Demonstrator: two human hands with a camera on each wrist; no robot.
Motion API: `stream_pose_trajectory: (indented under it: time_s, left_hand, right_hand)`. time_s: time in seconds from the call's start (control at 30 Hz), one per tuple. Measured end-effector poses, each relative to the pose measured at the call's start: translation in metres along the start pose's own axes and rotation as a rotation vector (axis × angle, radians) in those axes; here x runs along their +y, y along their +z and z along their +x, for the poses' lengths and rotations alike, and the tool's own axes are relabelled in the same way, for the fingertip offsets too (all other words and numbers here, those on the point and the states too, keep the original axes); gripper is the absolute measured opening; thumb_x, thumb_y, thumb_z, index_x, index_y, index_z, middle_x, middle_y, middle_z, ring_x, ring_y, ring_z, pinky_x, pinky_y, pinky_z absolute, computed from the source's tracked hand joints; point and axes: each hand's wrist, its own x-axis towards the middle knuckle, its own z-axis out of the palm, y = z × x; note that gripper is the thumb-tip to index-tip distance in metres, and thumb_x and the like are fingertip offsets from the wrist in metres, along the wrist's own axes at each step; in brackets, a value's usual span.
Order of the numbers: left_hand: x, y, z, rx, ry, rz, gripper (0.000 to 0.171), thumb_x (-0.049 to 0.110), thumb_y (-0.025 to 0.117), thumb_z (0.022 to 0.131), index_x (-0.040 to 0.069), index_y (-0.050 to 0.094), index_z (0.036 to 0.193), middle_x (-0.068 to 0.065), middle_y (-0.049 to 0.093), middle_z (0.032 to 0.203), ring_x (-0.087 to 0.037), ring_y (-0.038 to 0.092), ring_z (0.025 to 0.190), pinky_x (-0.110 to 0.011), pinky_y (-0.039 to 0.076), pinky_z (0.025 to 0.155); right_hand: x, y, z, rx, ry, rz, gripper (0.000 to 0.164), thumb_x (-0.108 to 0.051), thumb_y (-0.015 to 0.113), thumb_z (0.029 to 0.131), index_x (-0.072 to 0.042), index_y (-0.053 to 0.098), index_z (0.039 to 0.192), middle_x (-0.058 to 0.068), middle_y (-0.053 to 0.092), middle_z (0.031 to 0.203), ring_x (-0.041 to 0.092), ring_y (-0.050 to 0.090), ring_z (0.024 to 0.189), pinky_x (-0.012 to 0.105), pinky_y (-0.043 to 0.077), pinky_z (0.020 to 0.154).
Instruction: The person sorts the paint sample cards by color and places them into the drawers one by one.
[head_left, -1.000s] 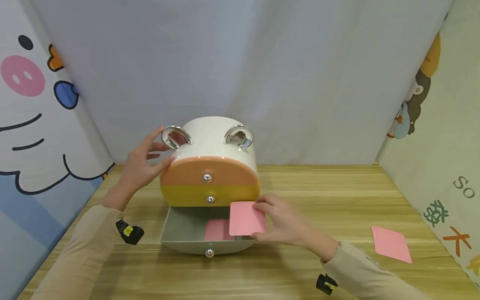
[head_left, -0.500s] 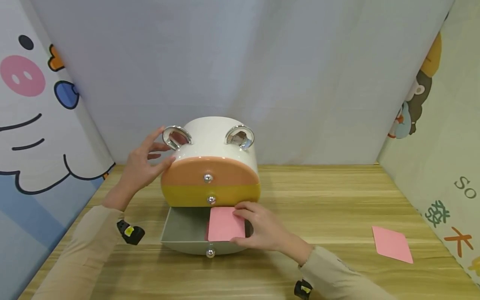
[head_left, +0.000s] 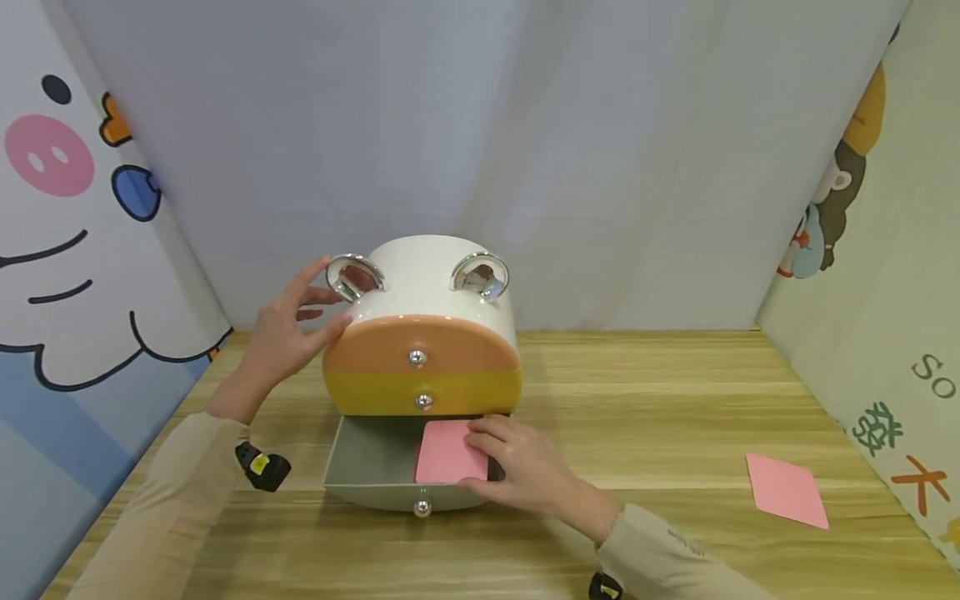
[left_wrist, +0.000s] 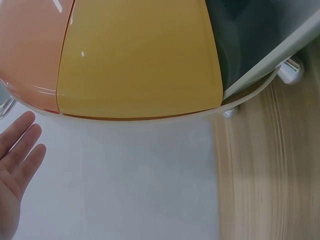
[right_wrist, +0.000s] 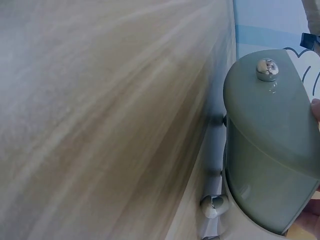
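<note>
A small rounded desktop cabinet (head_left: 423, 287) has a white top, two silver ear-shaped rings and stacked orange, yellow and grey-green drawers. Its bottom grey-green drawer (head_left: 367, 450) is pulled out. With thumb and fingers, my right hand (head_left: 528, 467) holds a square pink card (head_left: 448, 452) by its right side, low in that drawer. Another pink card beneath it is almost wholly covered. My left hand (head_left: 281, 333) rests against the cabinet's left side, thumb at the orange front's edge and a fingertip by the left silver ear (head_left: 354, 277); the left wrist view has its fingers straight.
A loose pink card (head_left: 787, 490) lies on the wooden table (head_left: 637, 375) at the right. Behind stands a pale grey backdrop (head_left: 637, 167), with cartoon-printed panels on both sides. A round silver knob (head_left: 422, 507) juts from the drawer front.
My right hand has carried the pink card left and down from the drawer's right edge into the drawer, over the other card. The left hand has stayed in place.
</note>
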Motion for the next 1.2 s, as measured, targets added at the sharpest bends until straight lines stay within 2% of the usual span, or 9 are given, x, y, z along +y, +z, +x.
stream_pose_trajectory:
  time_s: [0.23, 0.33, 0.53, 0.67, 0.87, 1.2]
  left_hand:
    - [0.002, 0.001, -0.001, -0.001, -0.003, -0.009, 0.071, 0.010, 0.067, 0.081, 0.016, 0.032, 0.142, -0.021, 0.062, 0.103, -0.035, 0.060, 0.095, -0.052, 0.050, 0.078]
    - [0.002, 0.001, -0.001, -0.004, -0.004, -0.008, 0.071, 0.010, 0.067, 0.081, 0.017, 0.032, 0.142, -0.021, 0.062, 0.103, -0.034, 0.060, 0.095, -0.052, 0.050, 0.079]
    - [0.002, 0.001, -0.001, -0.003, -0.010, -0.013, 0.070, 0.009, 0.066, 0.081, 0.015, 0.032, 0.142, -0.022, 0.062, 0.103, -0.035, 0.060, 0.095, -0.052, 0.050, 0.079]
    - [0.003, 0.000, -0.001, 0.005, -0.015, -0.021, 0.070, 0.006, 0.066, 0.080, 0.015, 0.033, 0.141, -0.022, 0.062, 0.103, -0.036, 0.060, 0.095, -0.052, 0.050, 0.079]
    - [0.004, 0.000, -0.001, 0.005, -0.008, -0.011, 0.072, 0.005, 0.067, 0.080, 0.014, 0.032, 0.142, -0.020, 0.062, 0.103, -0.035, 0.059, 0.095, -0.051, 0.050, 0.079]
    - [0.004, -0.001, -0.001, 0.009, 0.004, -0.014, 0.072, 0.004, 0.067, 0.079, 0.014, 0.033, 0.141, -0.020, 0.062, 0.102, -0.036, 0.060, 0.094, -0.051, 0.050, 0.078]
  right_hand:
    - [0.000, 0.003, -0.003, 0.031, -0.019, -0.006, 0.051, -0.051, 0.064, 0.075, -0.007, 0.069, 0.100, 0.006, 0.065, 0.106, 0.027, 0.059, 0.102, 0.037, 0.047, 0.092]
    - [0.001, 0.003, -0.005, 0.019, -0.024, -0.014, 0.052, -0.053, 0.060, 0.078, -0.007, 0.069, 0.100, 0.006, 0.065, 0.107, 0.027, 0.059, 0.102, 0.039, 0.046, 0.092]
    - [0.002, 0.001, -0.008, 0.013, 0.015, -0.013, 0.055, -0.058, 0.055, 0.080, -0.010, 0.069, 0.101, 0.006, 0.064, 0.110, 0.026, 0.057, 0.105, 0.040, 0.044, 0.094]
    - [0.003, 0.002, -0.010, 0.049, 0.040, 0.020, 0.055, -0.060, 0.056, 0.079, -0.011, 0.069, 0.100, 0.006, 0.064, 0.110, 0.025, 0.056, 0.105, 0.041, 0.043, 0.095]
    - [0.006, 0.003, -0.013, 0.139, 0.058, 0.029, 0.051, -0.057, 0.066, 0.071, -0.012, 0.069, 0.095, 0.002, 0.064, 0.109, 0.022, 0.054, 0.104, 0.038, 0.044, 0.089]
    - [0.008, 0.000, -0.017, 0.208, 0.036, 0.049, 0.056, -0.061, 0.061, 0.074, -0.010, 0.068, 0.096, 0.008, 0.060, 0.116, 0.026, 0.050, 0.109, 0.042, 0.044, 0.091]
